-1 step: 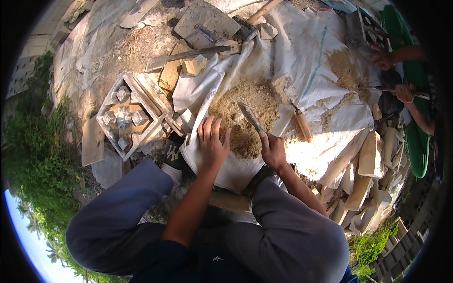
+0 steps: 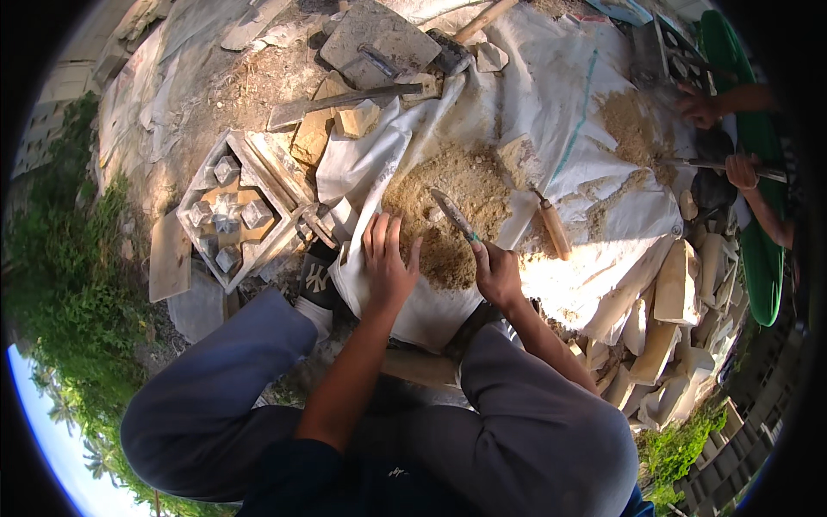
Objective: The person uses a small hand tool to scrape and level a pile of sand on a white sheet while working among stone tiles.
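My right hand (image 2: 500, 277) is closed round the near end of a long flat metal blade (image 2: 455, 214), dull grey with a greenish patch by my fingers. Its far end lies over a heap of tan sandy powder (image 2: 469, 177) on a white woven sheet (image 2: 551, 95). A small pale lump (image 2: 433, 214) shows beside the blade. My left hand (image 2: 388, 258) rests with fingers spread at the heap's left edge, holding nothing. Right of the heap lies a wooden-handled tool (image 2: 556, 228) with a thin metal shank, next to a pale stone block (image 2: 519, 162).
To the left stands a square carved frame (image 2: 194, 211) with pointed stone blocks in it. Beyond are a hammer (image 2: 345, 105), a stone slab (image 2: 379, 43) and loose stones. Cut stone pieces (image 2: 676, 284) pile up at right. Another person's hands (image 2: 741, 171) hold a rod at far right.
The blade's tip has shifted very slightly to the left in my right hand. My left hand looks unmoved.
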Available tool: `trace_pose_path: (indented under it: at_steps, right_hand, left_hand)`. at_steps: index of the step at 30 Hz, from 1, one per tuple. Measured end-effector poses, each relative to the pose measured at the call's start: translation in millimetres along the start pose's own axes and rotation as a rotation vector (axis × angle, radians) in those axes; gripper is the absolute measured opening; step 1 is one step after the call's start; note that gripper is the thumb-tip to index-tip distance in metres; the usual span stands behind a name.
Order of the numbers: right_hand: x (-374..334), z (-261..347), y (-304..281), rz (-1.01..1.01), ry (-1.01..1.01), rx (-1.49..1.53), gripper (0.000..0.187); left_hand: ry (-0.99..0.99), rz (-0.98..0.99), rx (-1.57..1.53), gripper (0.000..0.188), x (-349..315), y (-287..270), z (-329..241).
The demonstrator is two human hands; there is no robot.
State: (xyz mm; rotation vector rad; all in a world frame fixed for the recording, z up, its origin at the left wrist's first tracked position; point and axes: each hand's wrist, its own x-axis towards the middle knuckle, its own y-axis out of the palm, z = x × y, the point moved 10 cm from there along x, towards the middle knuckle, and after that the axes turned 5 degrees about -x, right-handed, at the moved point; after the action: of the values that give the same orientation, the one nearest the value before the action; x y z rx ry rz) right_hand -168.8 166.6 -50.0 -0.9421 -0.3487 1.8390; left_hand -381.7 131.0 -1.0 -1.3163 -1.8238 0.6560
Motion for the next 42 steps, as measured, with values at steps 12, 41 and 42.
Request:
trace_pose_path:
  at_steps: [12, 41, 42]
  right_hand:
    - [7, -8, 27, 0.052, 0.107, -0.17, 0.064]
    - [25, -30, 13, -0.037, 0.08, -0.198, 0.066]
    - [25, -27, 15, -0.022, 0.089, -0.191, 0.065]
  left_hand:
    - [-0.066, 0.16, -0.261, 0.075, -19, 25, 29]
    - [-0.1, -0.055, -0.27, 0.065, 0, 50, 28]
    - [-0.109, -0.042, -0.27, 0.065, -2, 48, 32]
